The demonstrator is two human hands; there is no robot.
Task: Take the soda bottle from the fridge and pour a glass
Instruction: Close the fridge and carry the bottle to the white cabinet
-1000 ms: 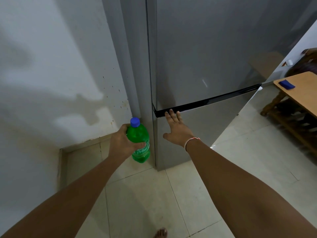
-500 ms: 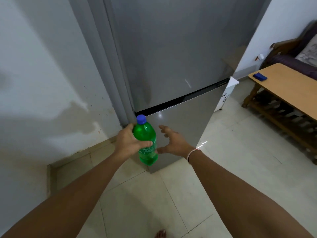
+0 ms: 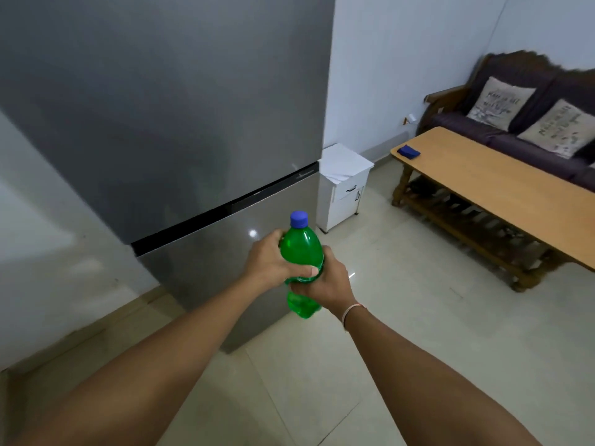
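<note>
A green soda bottle [image 3: 301, 249] with a blue cap is held upright in front of me, at about the level of the fridge's lower door. My left hand [image 3: 269, 263] wraps its left side near the shoulder. My right hand [image 3: 325, 280] grips its middle from the right, over the label. The grey fridge [image 3: 180, 123] stands behind and to the left with both doors shut. No glass is in view.
A small white cabinet [image 3: 344, 185] stands just right of the fridge. A low wooden table [image 3: 502, 191] with a blue object [image 3: 408, 151] on it sits at the right, with a dark sofa [image 3: 515, 123] and cushions behind. Pale tiled floor lies between.
My right hand left the fridge door and closed on the bottle beside my left hand. My view swung to the right, bringing the table and sofa into sight.
</note>
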